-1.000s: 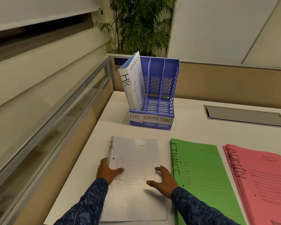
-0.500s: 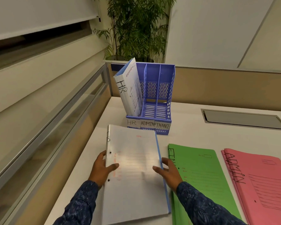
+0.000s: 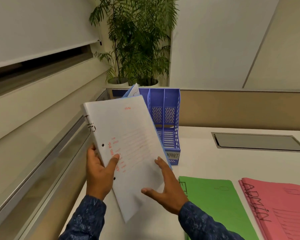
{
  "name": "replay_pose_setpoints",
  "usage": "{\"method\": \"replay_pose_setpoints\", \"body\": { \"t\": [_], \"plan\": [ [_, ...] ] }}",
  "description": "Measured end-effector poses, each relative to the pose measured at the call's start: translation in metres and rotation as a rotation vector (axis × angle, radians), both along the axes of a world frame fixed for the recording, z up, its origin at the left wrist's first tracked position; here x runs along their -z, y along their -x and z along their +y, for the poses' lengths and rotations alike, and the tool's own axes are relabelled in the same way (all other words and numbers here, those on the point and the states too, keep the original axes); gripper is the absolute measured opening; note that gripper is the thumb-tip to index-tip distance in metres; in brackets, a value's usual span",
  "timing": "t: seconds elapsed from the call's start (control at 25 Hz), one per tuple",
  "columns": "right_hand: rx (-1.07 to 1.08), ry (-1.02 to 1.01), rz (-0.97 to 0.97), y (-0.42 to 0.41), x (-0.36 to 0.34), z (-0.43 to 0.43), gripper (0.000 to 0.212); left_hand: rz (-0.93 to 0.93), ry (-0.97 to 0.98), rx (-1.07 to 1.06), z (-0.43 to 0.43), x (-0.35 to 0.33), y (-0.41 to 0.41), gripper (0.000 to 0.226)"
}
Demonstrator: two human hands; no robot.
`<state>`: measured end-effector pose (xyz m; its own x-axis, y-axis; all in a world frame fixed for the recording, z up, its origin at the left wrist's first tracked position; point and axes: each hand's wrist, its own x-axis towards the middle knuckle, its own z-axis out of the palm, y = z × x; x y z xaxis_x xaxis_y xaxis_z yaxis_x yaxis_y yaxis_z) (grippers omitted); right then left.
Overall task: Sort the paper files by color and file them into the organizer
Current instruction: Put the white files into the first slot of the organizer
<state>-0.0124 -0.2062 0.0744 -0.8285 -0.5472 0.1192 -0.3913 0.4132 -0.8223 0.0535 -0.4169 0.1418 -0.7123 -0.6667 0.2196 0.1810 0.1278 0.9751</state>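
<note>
Here the white file [image 3: 128, 135] is held up off the bench [image 3: 232, 161], tilted, in front of the left side of the blue organizer [image 3: 164, 118]. The top of another white file [image 3: 133, 90] peeks out behind it. The left hand [image 3: 99, 174] grips the punched spine edge, thumb pressed on the cover. The right hand [image 3: 164, 189] is spread, fingers straight, at the file's lower right edge. A green file [image 3: 215, 205] and a pink stack [image 3: 275, 205] lie flat to the right.

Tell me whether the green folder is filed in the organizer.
No, the green folder lies flat on the table, apart from the blue organizer.
</note>
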Motion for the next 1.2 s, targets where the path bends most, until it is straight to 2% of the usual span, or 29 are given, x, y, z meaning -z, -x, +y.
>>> {"method": "replay_pose_setpoints", "body": {
  "t": [0.28,0.52,0.68,1.0,1.08,1.2],
  "plan": [
    [-0.081,-0.015,0.040,0.027,-0.013,-0.059,0.114,0.264,0.115,-0.129,0.003,-0.045,0.060,0.058],
    [-0.068,-0.021,0.087,0.085,-0.035,-0.096,0.098,0.315,0.242,-0.181,-0.002,-0.063,0.108,0.059],
    [-0.097,0.028,0.070,0.112,-0.036,-0.109,0.091,0.360,0.259,-0.217,-0.004,-0.062,0.130,0.058],
    [-0.001,0.130,0.018,0.160,-0.020,-0.126,0.084,0.273,0.216,-0.159,-0.014,-0.045,0.182,0.067],
    [0.046,0.149,-0.016,0.173,-0.012,-0.127,0.079,0.252,0.217,-0.141,-0.013,-0.038,0.195,0.073],
    [0.089,0.113,-0.031,0.186,0.004,-0.127,0.069,0.226,0.241,-0.130,-0.012,-0.027,0.208,0.072]
  ]
}}
